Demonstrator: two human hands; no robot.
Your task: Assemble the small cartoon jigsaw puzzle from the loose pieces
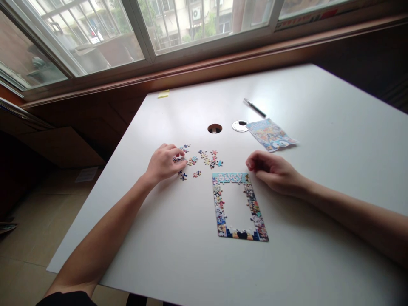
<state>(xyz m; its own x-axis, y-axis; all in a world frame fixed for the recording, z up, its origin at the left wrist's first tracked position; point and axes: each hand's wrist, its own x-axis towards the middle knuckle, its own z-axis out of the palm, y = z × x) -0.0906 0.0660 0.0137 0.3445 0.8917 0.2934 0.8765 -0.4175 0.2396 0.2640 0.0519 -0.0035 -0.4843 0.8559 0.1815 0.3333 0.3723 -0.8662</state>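
Note:
My left hand (167,162) hovers over or rests on loose jigsaw pieces (192,161), thumb and fingers apart, partly covering a few of them. Whether a fingertip touches a piece is hard to tell. More loose pieces (212,161) lie a little to the right. A jigsaw border (219,204) is joined into a rectangle with a bare middle, its light blue top strip bearing large letters. My right hand (270,172) rests by the border's upper right corner, fingers curled in, with nothing visible in it.
Behind my right hand lies a crumpled picture sheet (270,134), with a dark pen (255,107) beyond it. A round cable hole (214,128) opens in the white table (178,255), its ring cover (239,126) beside it. A yellow sticker (163,94) marks the far edge, below the window.

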